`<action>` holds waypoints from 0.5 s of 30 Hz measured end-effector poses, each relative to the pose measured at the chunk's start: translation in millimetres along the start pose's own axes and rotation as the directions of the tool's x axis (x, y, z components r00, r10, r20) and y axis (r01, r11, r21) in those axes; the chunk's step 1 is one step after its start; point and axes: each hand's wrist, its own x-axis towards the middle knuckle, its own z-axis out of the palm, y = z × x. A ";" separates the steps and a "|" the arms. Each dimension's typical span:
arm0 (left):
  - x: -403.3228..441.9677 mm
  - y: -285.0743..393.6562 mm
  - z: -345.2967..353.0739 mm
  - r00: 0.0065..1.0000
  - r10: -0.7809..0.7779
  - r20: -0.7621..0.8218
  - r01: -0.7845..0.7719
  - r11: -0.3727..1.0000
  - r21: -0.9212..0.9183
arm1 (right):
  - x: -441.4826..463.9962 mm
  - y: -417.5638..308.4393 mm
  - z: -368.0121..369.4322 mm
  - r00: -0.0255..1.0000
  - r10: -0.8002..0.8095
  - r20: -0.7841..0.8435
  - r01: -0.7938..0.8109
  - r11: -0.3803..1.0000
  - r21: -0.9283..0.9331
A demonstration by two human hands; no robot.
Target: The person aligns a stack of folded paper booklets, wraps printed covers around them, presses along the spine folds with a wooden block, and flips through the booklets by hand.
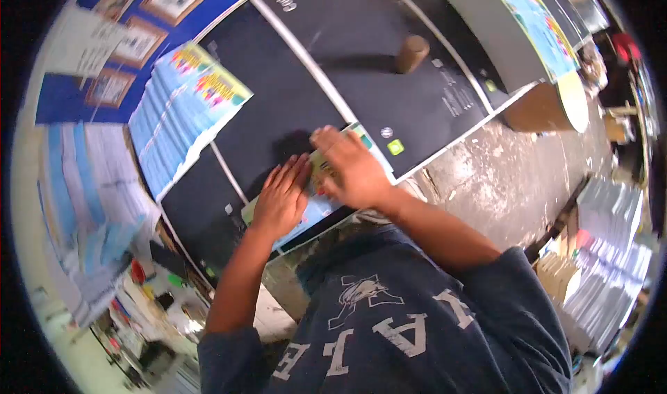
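A printed sheet (316, 212) in light blue, yellow and green lies along the near edge of the black tabletop (271, 81). My left hand (281, 199) rests flat on its left part, fingers stretched out. Over the right part is my right hand (353, 168), with its fingers extended and its thumb apart, covering much of the print. Whether the sheet is single or folded is hidden beneath the hands. A short brown cylinder (413, 54) stands on the tabletop beyond my right hand.
Similar printed sheets are stacked at the left (184, 116), and another tall stack (531, 19) stands at the far right. A brown curved piece (549, 109) juts past the table's right edge. Paper bundles (604, 269) sit on the floor side at right. Large sheets (97, 199) hang at far left.
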 end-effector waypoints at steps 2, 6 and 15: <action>-0.8 2.0 -0.6 0.999 0.018 -0.045 -0.018 1.000 -0.008 | 14.5 13.1 -25.3 0.959 -0.012 -0.282 0.026 0.999 0.044; -2.5 0.3 -0.6 0.998 0.026 -0.056 -0.028 0.999 -0.043 | 73.3 86.0 -109.6 0.587 0.052 -0.808 -0.360 0.911 -0.203; -0.9 -18.5 0.1 0.999 0.045 0.009 -0.039 0.941 -0.336 | 97.4 126.8 -129.2 0.777 0.532 -0.337 -0.211 0.724 0.657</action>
